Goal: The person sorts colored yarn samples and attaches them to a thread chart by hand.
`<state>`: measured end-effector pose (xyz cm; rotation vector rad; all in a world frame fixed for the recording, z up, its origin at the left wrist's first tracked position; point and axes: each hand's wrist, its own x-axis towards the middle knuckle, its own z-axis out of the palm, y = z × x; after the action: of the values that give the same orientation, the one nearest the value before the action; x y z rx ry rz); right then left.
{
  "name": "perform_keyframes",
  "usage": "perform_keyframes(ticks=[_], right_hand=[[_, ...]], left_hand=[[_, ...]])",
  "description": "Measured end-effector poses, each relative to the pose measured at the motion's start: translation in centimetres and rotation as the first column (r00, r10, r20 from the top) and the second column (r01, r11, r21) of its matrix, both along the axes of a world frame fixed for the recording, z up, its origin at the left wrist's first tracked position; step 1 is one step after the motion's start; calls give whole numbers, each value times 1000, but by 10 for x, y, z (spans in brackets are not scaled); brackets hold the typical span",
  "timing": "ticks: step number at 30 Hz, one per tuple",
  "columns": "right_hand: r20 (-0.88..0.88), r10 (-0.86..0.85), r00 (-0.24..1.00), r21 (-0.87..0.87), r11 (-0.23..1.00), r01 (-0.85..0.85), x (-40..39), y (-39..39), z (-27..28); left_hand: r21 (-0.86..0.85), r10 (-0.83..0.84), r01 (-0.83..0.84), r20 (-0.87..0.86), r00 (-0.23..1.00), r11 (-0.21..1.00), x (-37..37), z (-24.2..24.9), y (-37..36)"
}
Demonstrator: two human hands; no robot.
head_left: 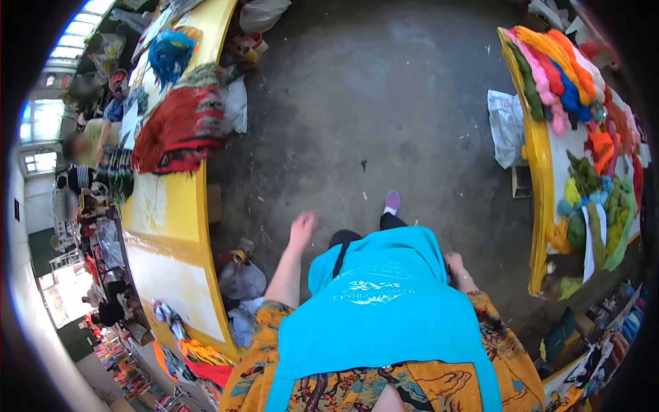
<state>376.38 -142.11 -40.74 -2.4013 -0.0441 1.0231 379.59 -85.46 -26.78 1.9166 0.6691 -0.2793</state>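
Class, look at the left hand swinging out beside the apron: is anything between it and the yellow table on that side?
Nothing visible blocks it. Only bare concrete floor separates the empty left hand from the yellow table; plastic bags sit lower, at the table's foot.

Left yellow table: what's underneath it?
Under the left yellow table: plastic bags and a cardboard box on the concrete floor. Farther back is hidden by the tabletop.

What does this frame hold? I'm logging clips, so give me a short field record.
place: workshop with concrete floor
left hand: empty, fingers spread, over the floor
right hand: beside the turquoise apron, fingers not visible
left table: yellow-edged, bears red yarn and blue yarn
right table: yellow-edged, bears multicoloured yarn bundles
others: people at far left
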Motion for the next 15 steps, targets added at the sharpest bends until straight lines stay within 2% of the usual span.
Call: perform_keyframes(ticks=[1, 2, 3, 4, 5, 7, 9, 10, 13, 15], right_hand=[[-253, -513, 820, -9, 849, 529, 64, 35, 43], [-291, -599, 746, 42, 771, 636, 120, 56, 50], [-334, -669, 664, 89, 679, 728, 173, 75, 56], [-303, -651, 696, 113, 700, 705, 229, 99, 72], [-274, -632, 725, 136, 721, 680, 284, 127, 94], [-279, -637, 718, 183, 699, 692, 378, 173, 114], [-268, -621, 737, 229, 702, 674, 454, 213, 114], [-258, -608, 751, 276, 699, 660, 481, 233, 112], [-292, -630, 720, 208, 693, 691, 550, 296, 100], [-290, -617, 732, 134, 731, 669, 583, 337, 90]], left_hand=[[32, -44, 47, -90, 995, 998, -30, -30, 21], [378, -391, 361, 2, 920, 852, -74, -78, 49], [215, -172, 254, -336, 926, 943, -109, -93, 56], [119, -444, 571, -509, 737, 812, -131, -82, 71], [139, -509, 594, -386, 769, 792, -166, -78, 85], [-8, -220, 286, -657, 721, 958, -182, -36, 82], [-17, -77, 98, -752, 655, 995, -161, -12, 86], [-20, -55, 62, -764, 643, 998, -143, -9, 92], [-26, -71, 78, -745, 663, 997, -54, -19, 128], [-3, -179, 232, -648, 740, 973, 41, -47, 171]])
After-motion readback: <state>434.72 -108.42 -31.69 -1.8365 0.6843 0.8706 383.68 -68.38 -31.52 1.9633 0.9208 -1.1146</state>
